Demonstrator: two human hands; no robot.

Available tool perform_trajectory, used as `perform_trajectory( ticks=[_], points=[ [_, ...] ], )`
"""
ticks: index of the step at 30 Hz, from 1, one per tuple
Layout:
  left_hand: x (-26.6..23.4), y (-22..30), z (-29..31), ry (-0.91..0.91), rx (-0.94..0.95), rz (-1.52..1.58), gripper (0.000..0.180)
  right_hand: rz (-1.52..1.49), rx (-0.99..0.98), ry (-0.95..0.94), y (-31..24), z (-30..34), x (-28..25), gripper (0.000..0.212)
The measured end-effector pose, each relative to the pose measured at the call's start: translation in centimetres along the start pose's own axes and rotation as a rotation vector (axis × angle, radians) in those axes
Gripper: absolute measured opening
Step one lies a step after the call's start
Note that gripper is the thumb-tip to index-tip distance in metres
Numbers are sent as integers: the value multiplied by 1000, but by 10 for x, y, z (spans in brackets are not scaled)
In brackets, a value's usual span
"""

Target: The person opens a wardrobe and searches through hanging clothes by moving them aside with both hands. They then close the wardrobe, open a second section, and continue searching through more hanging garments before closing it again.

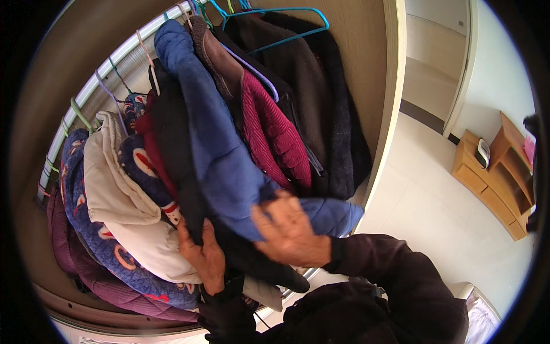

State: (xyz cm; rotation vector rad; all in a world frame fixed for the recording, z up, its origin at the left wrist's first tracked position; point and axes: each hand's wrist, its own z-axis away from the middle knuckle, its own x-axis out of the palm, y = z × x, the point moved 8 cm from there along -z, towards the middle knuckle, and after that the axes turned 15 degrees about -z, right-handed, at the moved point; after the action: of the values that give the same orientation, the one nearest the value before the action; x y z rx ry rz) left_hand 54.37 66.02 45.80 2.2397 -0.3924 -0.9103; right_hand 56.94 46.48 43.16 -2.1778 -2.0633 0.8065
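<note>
A blue padded jacket (215, 146) hangs from the wardrobe rail, its lower part sweeping out to the right. My right hand (289, 232) lies against this lower part with fingers stretched out, slightly smeared by motion. Lower and to the left, my left hand (205, 258) touches a black garment (177, 132), its thumb and forefinger apart. Beside that hand hang a cream garment (117, 183) and a dark blue patterned fleece garment (86, 195). A dark red corduroy piece (275, 126) shows just right of the blue jacket.
The metal rail (114, 63) carries several coloured hangers, including a blue one (295, 10). More dark clothes (303, 86) hang by the wardrobe's side panel (389, 114). A purple quilted garment (103, 286) hangs at far left. A wooden cabinet (492, 183) stands on the pale floor at right.
</note>
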Motion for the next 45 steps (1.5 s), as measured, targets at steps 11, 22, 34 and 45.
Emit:
perform_trajectory(
  ticks=[11, 22, 34, 45],
  points=[
    [-34, 111, 76, 341, 843, -198, 51, -223, 92, -64, 0, 1, 50, 78],
    [82, 78, 13, -511, 221, 342, 57, -261, -192, -72, 21, 29, -7, 41],
    [57, 61, 10, -390, 249, 229, 50, 141, 354, 336, 172, 18, -58, 26],
    [61, 58, 7, -362, 239, 184, 55, 110, 8, 163, 87, 9, -36, 28]
  ],
)
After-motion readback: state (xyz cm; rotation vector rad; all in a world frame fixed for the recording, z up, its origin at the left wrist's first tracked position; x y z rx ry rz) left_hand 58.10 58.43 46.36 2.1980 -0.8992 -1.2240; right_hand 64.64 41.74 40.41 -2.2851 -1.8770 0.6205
